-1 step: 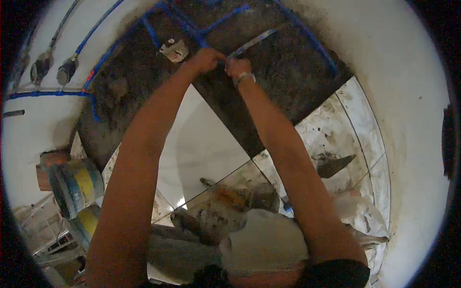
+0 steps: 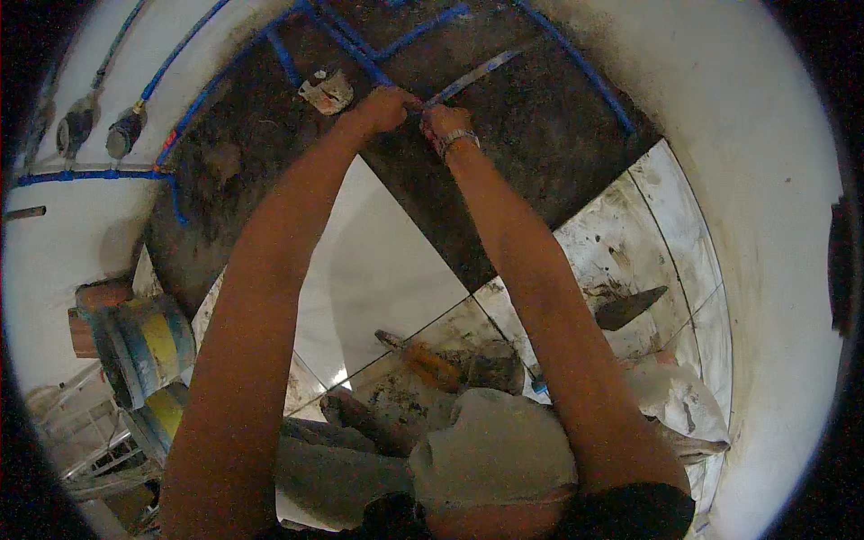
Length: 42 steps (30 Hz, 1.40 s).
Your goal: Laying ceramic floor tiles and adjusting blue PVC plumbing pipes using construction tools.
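Both my arms reach forward over the dark, bare ground. My left hand (image 2: 385, 109) is closed, with a finger stretched toward my right hand. It sits by the lower end of a blue pipe (image 2: 358, 61), and what it grips is hidden. My right hand (image 2: 447, 126), with a watch-like band on the wrist, is closed on the near end of a narrow pale strip (image 2: 477, 76) with bluish patches. That strip slants away to the upper right. Just left of my left hand lies a whitish, dirty lump or small container (image 2: 326, 91).
Blue pipes (image 2: 589, 74) run along the walls and ground. Two round meters (image 2: 123, 139) hang at left. Below my hands lies a large white tile (image 2: 378, 261). A trowel-like blade (image 2: 630, 309) rests on dirty tiles at right. Buckets (image 2: 148, 346) stand at left.
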### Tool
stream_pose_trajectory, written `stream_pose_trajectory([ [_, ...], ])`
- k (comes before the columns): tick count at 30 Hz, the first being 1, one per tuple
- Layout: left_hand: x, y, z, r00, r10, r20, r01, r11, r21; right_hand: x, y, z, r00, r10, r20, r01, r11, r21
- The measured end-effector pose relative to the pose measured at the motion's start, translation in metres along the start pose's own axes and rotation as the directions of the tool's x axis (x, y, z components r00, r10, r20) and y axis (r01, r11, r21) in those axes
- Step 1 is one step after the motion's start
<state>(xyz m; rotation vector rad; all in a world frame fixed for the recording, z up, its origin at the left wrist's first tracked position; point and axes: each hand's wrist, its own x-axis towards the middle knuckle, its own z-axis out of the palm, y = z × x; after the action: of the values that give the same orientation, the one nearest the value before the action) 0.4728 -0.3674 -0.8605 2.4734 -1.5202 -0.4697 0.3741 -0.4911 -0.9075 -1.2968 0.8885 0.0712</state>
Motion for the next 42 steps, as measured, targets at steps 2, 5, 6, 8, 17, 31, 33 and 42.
stream_pose_trajectory([
  [2,0.0,0.004,-0.006,0.973,-0.2,0.112,0.212,0.972,-0.101,0.009,0.002,-0.002,0.996,0.056,0.067,-0.059,0.997,0.05],
  [5,-0.005,0.011,-0.011,0.998,-0.051,0.024,0.054,0.988,-0.144,0.013,0.001,-0.015,0.997,-0.056,0.045,0.061,0.989,-0.135],
  [6,-0.007,0.012,-0.012,1.0,0.016,-0.014,-0.018,0.985,-0.172,0.009,0.001,-0.02,0.987,-0.157,-0.019,0.143,0.939,-0.313],
  [8,-0.01,0.018,-0.009,0.977,-0.197,0.083,0.194,0.98,0.034,-0.001,-0.003,-0.032,0.764,-0.644,0.038,0.539,0.604,-0.587],
  [17,-0.002,0.035,-0.006,0.796,-0.603,-0.051,0.332,0.506,-0.797,-0.036,-0.026,-0.036,0.809,-0.437,0.393,0.517,0.21,-0.83],
  [31,0.004,0.047,0.02,0.75,-0.596,-0.286,0.102,0.532,-0.841,-0.015,0.0,-0.052,0.488,-0.715,0.5,0.592,-0.15,-0.792],
  [33,0.002,0.042,0.023,0.747,-0.561,-0.355,0.152,0.665,-0.731,-0.014,-0.002,-0.05,0.517,-0.699,0.494,0.592,-0.125,-0.796],
  [42,0.009,0.036,0.031,0.786,-0.307,-0.537,0.227,0.951,-0.211,-0.003,0.003,-0.043,0.602,-0.728,0.329,0.647,0.202,-0.735],
])
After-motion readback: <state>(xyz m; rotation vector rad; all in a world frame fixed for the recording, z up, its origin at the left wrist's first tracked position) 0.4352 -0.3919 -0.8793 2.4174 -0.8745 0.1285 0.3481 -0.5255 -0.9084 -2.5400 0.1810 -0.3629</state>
